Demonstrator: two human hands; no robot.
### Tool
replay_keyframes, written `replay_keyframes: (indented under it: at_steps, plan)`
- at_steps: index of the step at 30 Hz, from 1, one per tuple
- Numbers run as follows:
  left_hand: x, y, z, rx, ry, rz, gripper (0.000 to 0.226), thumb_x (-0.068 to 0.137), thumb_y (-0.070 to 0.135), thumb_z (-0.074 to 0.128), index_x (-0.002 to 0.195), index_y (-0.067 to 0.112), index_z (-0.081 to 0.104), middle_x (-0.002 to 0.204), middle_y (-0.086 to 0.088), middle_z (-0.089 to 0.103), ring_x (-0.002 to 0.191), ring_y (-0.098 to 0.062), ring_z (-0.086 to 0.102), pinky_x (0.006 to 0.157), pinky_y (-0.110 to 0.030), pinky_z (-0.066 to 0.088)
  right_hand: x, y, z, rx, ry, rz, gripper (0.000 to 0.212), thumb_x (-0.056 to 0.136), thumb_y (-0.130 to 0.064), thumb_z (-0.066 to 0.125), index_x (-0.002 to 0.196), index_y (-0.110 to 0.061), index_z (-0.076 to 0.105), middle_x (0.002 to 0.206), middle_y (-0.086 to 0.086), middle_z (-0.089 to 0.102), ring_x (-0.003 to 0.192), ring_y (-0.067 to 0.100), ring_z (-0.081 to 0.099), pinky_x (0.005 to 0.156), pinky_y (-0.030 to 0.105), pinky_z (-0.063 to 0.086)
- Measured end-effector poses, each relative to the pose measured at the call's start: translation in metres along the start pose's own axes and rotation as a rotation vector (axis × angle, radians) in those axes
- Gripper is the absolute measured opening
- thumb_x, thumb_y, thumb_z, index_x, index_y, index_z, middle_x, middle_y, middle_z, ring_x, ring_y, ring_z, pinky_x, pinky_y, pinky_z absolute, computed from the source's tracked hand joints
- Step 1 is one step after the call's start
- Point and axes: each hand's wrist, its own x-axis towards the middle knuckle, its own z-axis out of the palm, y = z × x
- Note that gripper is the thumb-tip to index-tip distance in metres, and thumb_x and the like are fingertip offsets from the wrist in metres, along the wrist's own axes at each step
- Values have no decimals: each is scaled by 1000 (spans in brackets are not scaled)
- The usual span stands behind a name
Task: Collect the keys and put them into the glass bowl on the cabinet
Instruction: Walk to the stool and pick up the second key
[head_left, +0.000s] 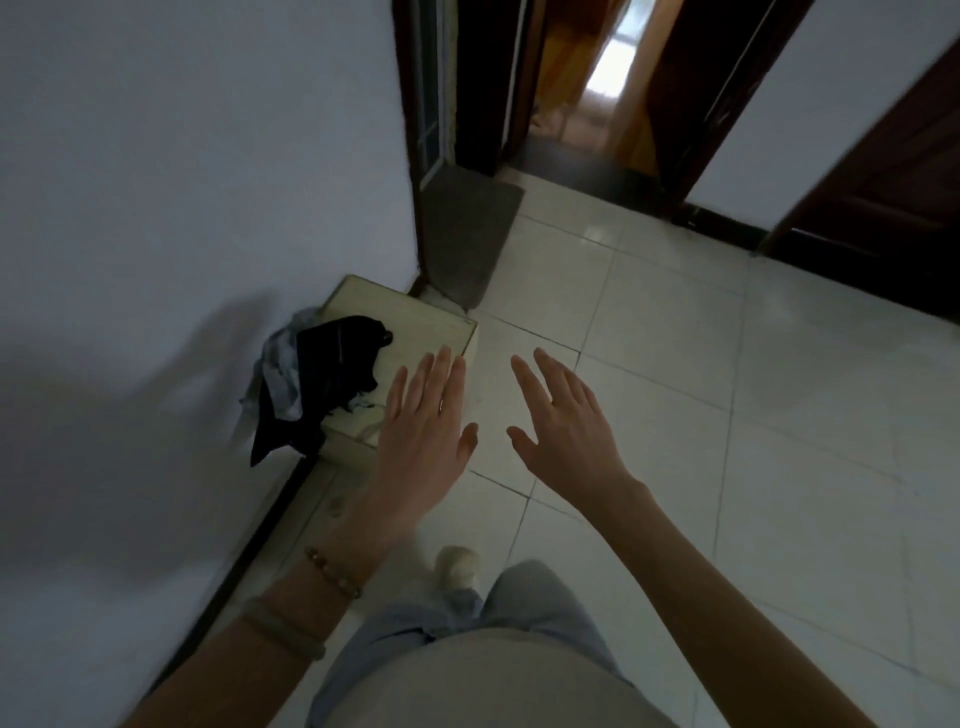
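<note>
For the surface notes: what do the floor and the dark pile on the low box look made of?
Floor: probably glazed ceramic tile, pale and glossy; grout lines and window glare show. Dark pile: soft fabric, likely clothing, matte black over grey, crumpled and draping over the low box.

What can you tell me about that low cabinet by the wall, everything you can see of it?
The cabinet is a low, pale cream box with a flat, worn-looking top, standing on the tiled floor against the white wall, just before a dark door frame. A heap of black and grey clothes lies on its left part and hangs over the near edge. The left hand hovers open over its near right corner. No bowl or keys show on it.
</note>
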Motion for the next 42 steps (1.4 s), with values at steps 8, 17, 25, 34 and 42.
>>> replay_keyframes:
  at_steps: [8,17,25,34,42]
  plan:
    - [61,-19,10,-73,13,-164,68,90,34,47,143,3,17,152,-19,21,140,-32,20,114,-49,12,90,28,9,48,-57,-189,72,81,-23,66,140,-10,27,145,23,34,132,36,34,108,43,28]
    - [126,-23,26,-100,59,-512,67,83,24,65,135,-5,35,141,-27,38,130,-42,36,106,-60,29,198,71,18,133,-143,-529,63,76,-16,70,131,-3,43,132,28,48,120,40,48,98,49,41]
    - [160,-12,43,-119,67,-864,68,92,31,49,144,4,15,154,-17,15,142,-30,10,117,-46,7,289,108,25,132,-284,-848,66,70,-7,73,129,-1,45,129,30,51,116,41,51,96,50,43]
    - [152,15,83,-149,57,-1030,65,87,28,59,137,-4,32,144,-25,35,133,-38,32,111,-53,22,321,108,80,119,-473,-1112,60,72,-6,70,128,-2,47,129,27,51,116,41,50,97,49,42]
    - [140,10,199,-179,-36,-1039,61,91,36,51,136,-1,35,143,-23,37,133,-36,34,111,-52,21,317,125,207,120,-618,-1165,49,74,-1,69,120,0,53,128,25,52,118,39,49,102,45,38]
